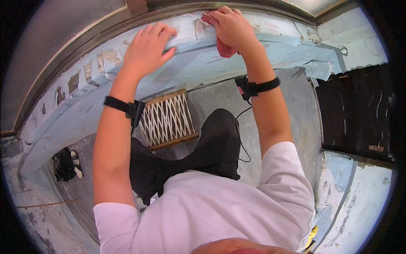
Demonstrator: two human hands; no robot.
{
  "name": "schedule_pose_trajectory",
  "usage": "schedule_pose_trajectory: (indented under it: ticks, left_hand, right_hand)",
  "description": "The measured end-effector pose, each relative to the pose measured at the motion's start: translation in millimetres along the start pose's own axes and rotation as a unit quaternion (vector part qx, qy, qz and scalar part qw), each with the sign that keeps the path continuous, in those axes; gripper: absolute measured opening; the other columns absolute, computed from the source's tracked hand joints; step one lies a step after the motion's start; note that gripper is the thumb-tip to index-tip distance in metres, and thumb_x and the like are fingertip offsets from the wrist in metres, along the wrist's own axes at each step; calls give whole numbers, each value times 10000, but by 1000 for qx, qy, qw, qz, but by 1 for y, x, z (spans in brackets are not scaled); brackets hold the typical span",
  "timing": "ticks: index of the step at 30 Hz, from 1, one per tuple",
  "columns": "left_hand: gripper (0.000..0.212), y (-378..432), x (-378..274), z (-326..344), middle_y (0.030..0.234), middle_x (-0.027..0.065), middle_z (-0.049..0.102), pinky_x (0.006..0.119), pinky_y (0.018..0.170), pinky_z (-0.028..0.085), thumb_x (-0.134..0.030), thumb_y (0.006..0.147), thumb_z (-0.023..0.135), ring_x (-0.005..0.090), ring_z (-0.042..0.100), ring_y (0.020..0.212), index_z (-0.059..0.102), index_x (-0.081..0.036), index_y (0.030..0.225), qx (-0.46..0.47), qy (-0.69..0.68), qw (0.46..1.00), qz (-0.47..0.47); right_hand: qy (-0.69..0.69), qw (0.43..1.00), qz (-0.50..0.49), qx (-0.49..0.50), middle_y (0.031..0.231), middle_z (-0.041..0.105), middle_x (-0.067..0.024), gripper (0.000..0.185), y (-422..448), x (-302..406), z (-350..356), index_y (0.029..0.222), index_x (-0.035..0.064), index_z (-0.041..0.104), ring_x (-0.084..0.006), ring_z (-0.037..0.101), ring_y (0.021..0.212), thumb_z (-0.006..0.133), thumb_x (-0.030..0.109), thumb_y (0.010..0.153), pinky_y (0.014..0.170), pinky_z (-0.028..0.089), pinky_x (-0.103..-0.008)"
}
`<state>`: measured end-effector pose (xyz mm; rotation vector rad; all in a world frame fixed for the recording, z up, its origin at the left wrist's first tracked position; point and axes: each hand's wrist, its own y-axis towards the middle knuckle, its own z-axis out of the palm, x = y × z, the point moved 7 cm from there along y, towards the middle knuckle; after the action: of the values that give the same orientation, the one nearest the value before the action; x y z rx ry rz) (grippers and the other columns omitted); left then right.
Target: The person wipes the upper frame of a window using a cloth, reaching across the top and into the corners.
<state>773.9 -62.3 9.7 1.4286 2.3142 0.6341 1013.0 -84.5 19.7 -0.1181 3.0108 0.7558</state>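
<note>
My right hand [233, 28] grips a dark red cloth [225, 49] and presses it onto the window sill [187, 28]. Part of that cloth hangs below my palm and another bit pokes out by my fingertips. Beside it, a loose flap of peeling covering [200, 28] sticks up from the sill. My left hand [149, 47] rests on the sill's front edge, holding nothing, fingers and thumb apart. The sill's pale blue covering is torn in several places, with brownish patches [108, 58] bare to its left.
Behind the sill runs a dark window frame [104, 33]. Below, a wooden frame strung with white cord [168, 117] sits near my knees on the grey floor [219, 95]. A black door [352, 114] stands at right. Something black with pale pieces [66, 165] lies at left. Thin cables hang from my wrist straps.
</note>
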Motion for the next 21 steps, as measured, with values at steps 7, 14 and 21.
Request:
schedule_pose_trajectory:
  ticks: [7, 14, 21]
  left_hand:
    - [409, -1, 3, 3, 1241, 78, 615, 459, 1026, 504, -278, 924, 784, 320, 616, 1211, 620, -135, 1269, 11, -11, 1000, -12]
    - [403, -4, 6, 2, 1242, 74, 618, 460, 1035, 498, -285, 922, 774, 316, 613, 1222, 624, -143, 1267, 11, -17, 1000, -13]
    - [394, -2, 7, 3, 1245, 69, 621, 466, 1058, 494, -301, 925, 780, 320, 612, 1230, 639, -139, 1256, 2, -13, 1000, -16]
  right_hand:
    - [0, 999, -23, 30, 1281, 712, -52, 270, -4, 8, -7, 1254, 234, 772, -395, 695, 1106, 614, 312, 1049, 975, 600, -497]
    - [47, 998, 9, 35, 1284, 717, -75, 293, -12, 3, -9, 1289, 207, 764, -400, 691, 1122, 626, 304, 1049, 973, 588, -510]
    - [96, 995, -18, 26, 1181, 694, -246, 287, -1, 16, -22, 1160, 9, 713, -472, 678, 1078, 590, 253, 1070, 947, 565, -540]
